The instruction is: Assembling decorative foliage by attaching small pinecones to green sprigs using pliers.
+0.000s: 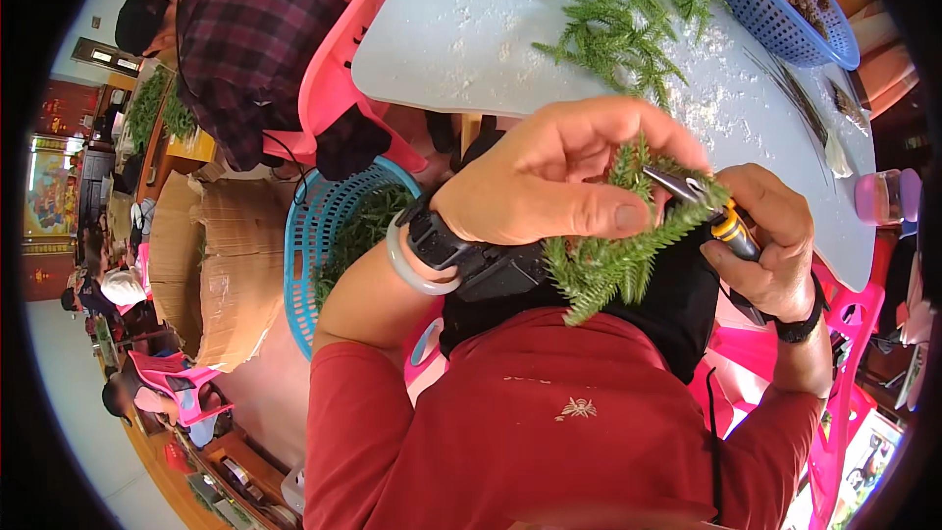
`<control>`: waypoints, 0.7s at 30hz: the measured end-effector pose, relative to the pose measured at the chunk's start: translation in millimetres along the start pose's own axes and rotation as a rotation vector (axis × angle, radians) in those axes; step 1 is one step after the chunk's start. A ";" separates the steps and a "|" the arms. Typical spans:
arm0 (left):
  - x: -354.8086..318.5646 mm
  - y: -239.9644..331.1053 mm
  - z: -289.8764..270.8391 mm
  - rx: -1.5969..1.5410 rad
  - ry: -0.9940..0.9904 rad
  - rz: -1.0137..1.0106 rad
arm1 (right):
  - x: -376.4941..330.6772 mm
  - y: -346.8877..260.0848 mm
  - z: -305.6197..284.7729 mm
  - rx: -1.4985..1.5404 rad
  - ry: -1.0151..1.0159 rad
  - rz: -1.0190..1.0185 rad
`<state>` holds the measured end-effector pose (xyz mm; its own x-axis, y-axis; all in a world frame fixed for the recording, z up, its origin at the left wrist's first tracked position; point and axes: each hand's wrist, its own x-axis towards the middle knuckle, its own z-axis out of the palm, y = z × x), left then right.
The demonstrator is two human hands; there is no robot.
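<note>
A green artificial pine sprig (623,270) is pinched between the thumb and fingers of my left hand (559,177), over my lap at the near table edge. My right hand (775,236) is closed around pliers (729,226) with yellow and dark handles. Their metal jaws reach in among the needles beside my left fingers. What the jaws touch is hidden by the greenery. Beyond my hands, more pine sprigs (618,34) lie in a loose pile on the pale table (442,39).
White flakes are scattered on the table. A blue basket of pine cones (775,5), thin dark stems (795,98) and a purple-lidded jar (883,198) are at right. On the left stand a blue basket (294,275) of greenery, a cardboard box (235,255) and a person in plaid (260,29).
</note>
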<state>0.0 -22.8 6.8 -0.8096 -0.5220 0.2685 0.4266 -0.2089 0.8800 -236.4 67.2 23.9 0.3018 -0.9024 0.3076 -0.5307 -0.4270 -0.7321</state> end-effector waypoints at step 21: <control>-18.1 -11.5 9.5 1.237 0.345 0.727 | -8.4 -6.3 25.9 0.055 0.091 0.060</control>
<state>6.0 -3.1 -4.5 -0.3642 -0.4040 0.8391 -0.0636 0.9097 0.4104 -215.0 78.9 10.2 0.1966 -0.9288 0.3140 -0.5006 -0.3705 -0.7824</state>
